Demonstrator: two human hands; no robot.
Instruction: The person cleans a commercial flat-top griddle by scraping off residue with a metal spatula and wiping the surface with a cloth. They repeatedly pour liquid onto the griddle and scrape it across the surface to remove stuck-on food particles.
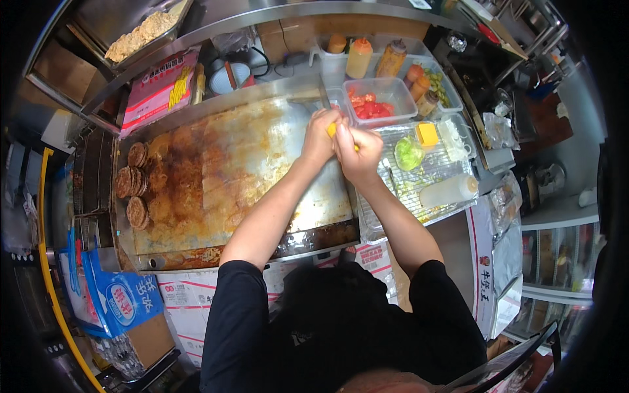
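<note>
Both fists are closed around a yellow handle (332,129) above the right rear part of a flat steel griddle (236,162). My left hand (320,135) is at the rear left of the handle; my right hand (359,150) is pressed close on its right. A flat metal blade (305,103) lies on the griddle just behind the hands; whether it belongs to the yellow handle cannot be told. Browned patties (131,182), partly stacked, sit along the griddle's left edge. Brown residue covers much of the left and middle surface, while the right side is shinier.
Right of the griddle, a wire rack (388,196) bears lettuce (409,153), cheese slices (426,135), shredded white food (453,139) and a squeeze bottle (448,190). Behind it stand a tub of red tomato pieces (372,108) and several sauce bottles (359,58). A steel shelf edge (236,27) spans the back.
</note>
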